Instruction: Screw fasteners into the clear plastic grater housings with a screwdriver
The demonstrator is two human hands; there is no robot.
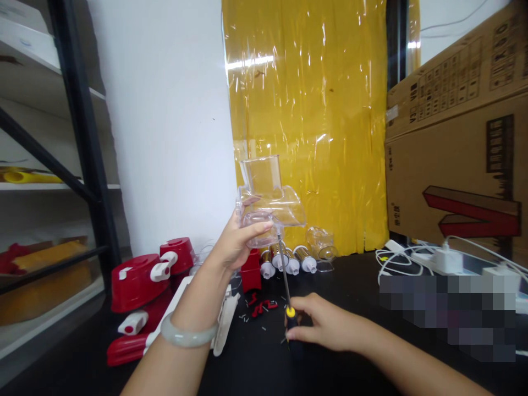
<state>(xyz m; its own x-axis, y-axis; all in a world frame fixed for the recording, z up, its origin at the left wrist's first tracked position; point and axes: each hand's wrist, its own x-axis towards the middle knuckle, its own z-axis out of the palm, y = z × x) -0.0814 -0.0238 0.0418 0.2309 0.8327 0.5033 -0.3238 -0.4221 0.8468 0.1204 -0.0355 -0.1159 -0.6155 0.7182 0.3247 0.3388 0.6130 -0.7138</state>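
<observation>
My left hand (243,239) grips a clear plastic housing with a chute on top (268,201), raised above the black table. Its fingers wrap behind the part and the thumb lies along the lower edge. In my right hand (315,322) is a screwdriver (285,269) with a dark and yellow handle, held low and pointing upward. The shaft's tip meets the underside of the clear housing near my left thumb. Whether a screw sits at the tip is too small to tell. Below lie small red plastic pieces (258,309) and several loose screws (264,328).
Red and white plastic bodies (138,280) stand at the left. Several grater drums with white ends (292,263), a red part (251,272) and another clear housing (320,242) sit at the back. White cables and chargers (447,258) lie right, before a big cardboard box (454,154).
</observation>
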